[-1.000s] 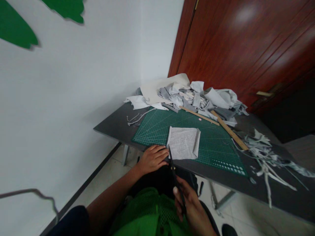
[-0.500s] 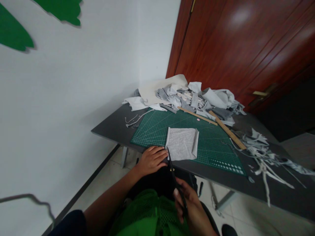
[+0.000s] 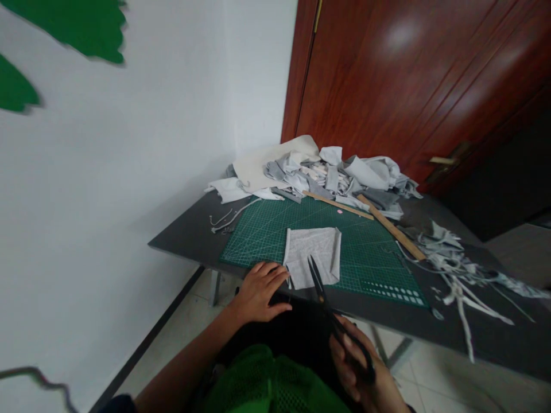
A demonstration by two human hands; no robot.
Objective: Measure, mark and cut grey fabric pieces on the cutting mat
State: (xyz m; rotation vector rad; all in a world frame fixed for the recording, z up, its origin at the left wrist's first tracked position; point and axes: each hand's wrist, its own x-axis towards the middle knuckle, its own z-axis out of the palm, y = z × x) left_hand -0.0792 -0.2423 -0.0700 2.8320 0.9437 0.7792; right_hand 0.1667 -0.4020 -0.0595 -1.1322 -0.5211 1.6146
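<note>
A light grey square of cloth point(image 3: 316, 244) lies on the green cutting mat point(image 3: 258, 229) near the table's front edge. My left hand point(image 3: 260, 293) rests at the cloth's lower left corner, fingers stretched out and thumb apart. A narrow sliver of cloth point(image 3: 290, 280) shows beside its fingertips. My right hand point(image 3: 357, 358) grips black-handled scissors point(image 3: 321, 291) by the loops. The blades are slightly parted and point away from me, with their tips over the lower middle of the cloth. Whether they touch it I cannot tell.
Grey and white fabric scraps point(image 3: 331, 178) are heaped at the back. Two wooden rulers point(image 3: 390, 226) lie along the mat's far right. Cut strips point(image 3: 458, 287) are piled at the right, with loose cords point(image 3: 235, 217) at the left. A white wall and brown door point(image 3: 365, 86) border the table.
The scissors have moved right with my right hand, from the cloth's left edge to over its middle. My left hand stays at the corner, its thumb further out. The view has shifted slightly.
</note>
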